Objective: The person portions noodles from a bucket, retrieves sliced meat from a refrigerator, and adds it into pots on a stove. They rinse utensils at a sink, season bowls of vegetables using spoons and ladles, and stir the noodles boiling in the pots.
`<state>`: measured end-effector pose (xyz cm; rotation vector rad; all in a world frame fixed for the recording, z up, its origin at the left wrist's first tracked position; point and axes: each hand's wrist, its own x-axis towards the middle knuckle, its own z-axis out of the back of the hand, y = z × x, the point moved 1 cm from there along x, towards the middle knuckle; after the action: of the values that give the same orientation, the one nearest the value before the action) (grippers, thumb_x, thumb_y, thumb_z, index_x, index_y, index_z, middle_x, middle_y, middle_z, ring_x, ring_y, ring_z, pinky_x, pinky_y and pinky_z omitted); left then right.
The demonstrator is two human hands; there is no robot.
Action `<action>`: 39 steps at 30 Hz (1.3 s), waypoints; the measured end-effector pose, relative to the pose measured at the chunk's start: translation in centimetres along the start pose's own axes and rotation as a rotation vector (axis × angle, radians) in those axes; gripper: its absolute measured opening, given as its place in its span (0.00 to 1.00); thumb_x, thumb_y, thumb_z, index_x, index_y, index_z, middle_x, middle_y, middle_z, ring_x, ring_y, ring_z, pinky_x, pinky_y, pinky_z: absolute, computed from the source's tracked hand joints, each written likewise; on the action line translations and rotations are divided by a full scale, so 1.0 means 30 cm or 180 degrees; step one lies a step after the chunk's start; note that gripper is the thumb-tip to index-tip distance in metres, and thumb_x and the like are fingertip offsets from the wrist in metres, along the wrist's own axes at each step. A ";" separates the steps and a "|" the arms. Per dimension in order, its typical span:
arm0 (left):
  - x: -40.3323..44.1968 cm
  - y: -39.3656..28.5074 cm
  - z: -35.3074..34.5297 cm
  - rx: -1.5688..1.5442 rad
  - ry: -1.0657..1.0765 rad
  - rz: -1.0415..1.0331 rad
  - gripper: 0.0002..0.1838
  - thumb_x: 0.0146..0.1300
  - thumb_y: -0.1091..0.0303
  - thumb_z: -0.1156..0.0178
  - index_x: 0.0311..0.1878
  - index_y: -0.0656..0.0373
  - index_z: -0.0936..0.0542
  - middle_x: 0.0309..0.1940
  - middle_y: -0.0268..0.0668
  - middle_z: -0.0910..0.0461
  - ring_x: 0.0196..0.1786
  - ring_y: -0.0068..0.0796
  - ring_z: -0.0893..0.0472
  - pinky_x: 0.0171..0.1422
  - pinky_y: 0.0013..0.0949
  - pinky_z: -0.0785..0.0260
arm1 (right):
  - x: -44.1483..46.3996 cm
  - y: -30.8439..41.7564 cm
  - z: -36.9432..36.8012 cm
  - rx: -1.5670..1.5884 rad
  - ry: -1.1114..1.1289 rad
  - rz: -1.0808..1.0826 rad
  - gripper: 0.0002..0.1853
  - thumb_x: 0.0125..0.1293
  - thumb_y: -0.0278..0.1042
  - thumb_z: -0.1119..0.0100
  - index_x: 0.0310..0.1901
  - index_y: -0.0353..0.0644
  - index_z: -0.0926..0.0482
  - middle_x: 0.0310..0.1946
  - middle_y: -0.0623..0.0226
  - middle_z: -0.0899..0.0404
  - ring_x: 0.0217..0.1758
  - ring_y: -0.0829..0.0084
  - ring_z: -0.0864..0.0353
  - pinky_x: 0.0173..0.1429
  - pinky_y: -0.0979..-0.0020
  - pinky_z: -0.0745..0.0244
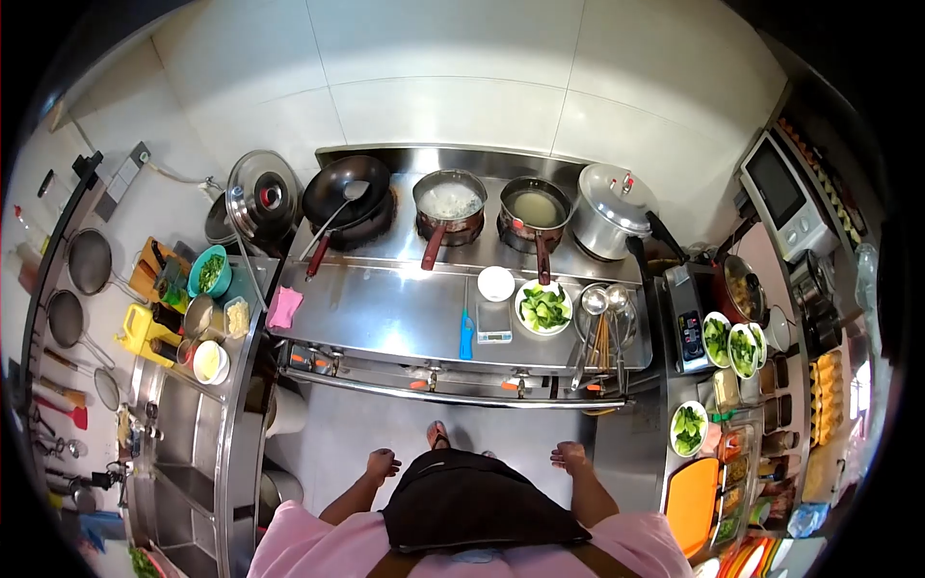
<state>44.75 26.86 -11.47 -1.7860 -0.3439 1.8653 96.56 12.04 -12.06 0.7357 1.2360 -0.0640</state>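
Note:
My left hand (383,464) hangs beside the dark apron (472,501), fingers loosely bent and nothing seen in them. On the other side of the apron, my right hand (568,458) hangs with its fingers slightly apart, also holding nothing visible. Both are away from the steel stove counter (385,318). On it lie a blue-handled lighter (466,332), a small digital scale (494,326), a white bowl (496,283) and a bowl of green leafy vegetables (543,307). Ladles and chopsticks (602,342) rest in a metal dish to the right.
Across the burners stand a wok (337,197) with a spatula, a saucepan of whitish contents (451,202), a saucepan of liquid (535,207) and a lidded pressure cooker (612,207). A sink (183,424) is left; more bowls of greens (688,429) and an orange board (692,506) are right.

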 end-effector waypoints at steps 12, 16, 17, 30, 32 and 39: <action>-0.392 0.429 0.104 0.0643 -0.1091 0.0077 0.23 0.54 0.76 0.38 0.57 0.64 0.22 0.23 0.40 0.21 0.23 0.30 0.21 0.24 0.35 0.25 | 0.220 -0.417 0.016 -0.0602 0.0296 -0.0956 0.10 0.67 0.30 0.45 0.47 0.40 0.23 0.33 0.56 0.18 0.28 0.61 0.16 0.29 0.56 0.18; -0.457 0.614 0.166 0.0497 -0.1276 0.0587 0.21 0.53 0.78 0.37 0.53 0.60 0.20 0.22 0.40 0.20 0.22 0.31 0.21 0.23 0.34 0.27 | 0.188 -0.275 -0.132 -0.0779 0.0479 -0.0606 0.09 0.66 0.29 0.47 0.46 0.39 0.23 0.35 0.56 0.17 0.27 0.63 0.17 0.28 0.58 0.18; -0.464 0.631 0.166 0.0237 -0.1254 0.0603 0.21 0.53 0.79 0.37 0.53 0.60 0.20 0.22 0.40 0.20 0.22 0.31 0.20 0.24 0.34 0.27 | 0.205 -0.242 -0.165 -0.0883 0.0619 -0.0615 0.09 0.66 0.29 0.49 0.44 0.38 0.23 0.34 0.57 0.17 0.26 0.64 0.17 0.29 0.60 0.17; -0.368 0.552 0.276 -0.1146 -0.1235 -0.0686 0.26 0.50 0.85 0.60 0.53 0.64 0.23 0.30 0.42 0.15 0.24 0.31 0.18 0.24 0.31 0.29 | 0.040 0.003 -0.550 -0.1757 0.0711 0.0083 0.09 0.64 0.30 0.47 0.42 0.39 0.21 0.31 0.60 0.17 0.27 0.66 0.16 0.29 0.63 0.18; -0.363 0.573 0.301 -0.1173 -0.1252 -0.0345 0.21 0.57 0.82 0.55 0.53 0.62 0.23 0.29 0.41 0.16 0.23 0.30 0.19 0.24 0.32 0.29 | 0.016 0.006 -0.613 -0.1776 0.0822 0.0159 0.10 0.64 0.31 0.46 0.44 0.40 0.22 0.32 0.60 0.17 0.28 0.66 0.16 0.29 0.63 0.18; -0.374 0.782 0.397 -0.0872 -0.1240 0.0423 0.09 0.63 0.70 0.44 0.42 0.62 0.19 0.26 0.40 0.18 0.23 0.30 0.21 0.23 0.32 0.29 | -0.089 -0.007 -0.745 -0.1908 0.0909 0.0312 0.14 0.64 0.33 0.44 0.50 0.38 0.22 0.35 0.58 0.17 0.29 0.66 0.16 0.31 0.63 0.17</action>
<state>28.30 3.55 -13.22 -1.6347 -0.6650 2.3599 76.94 23.06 -12.78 0.2823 1.3914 0.4888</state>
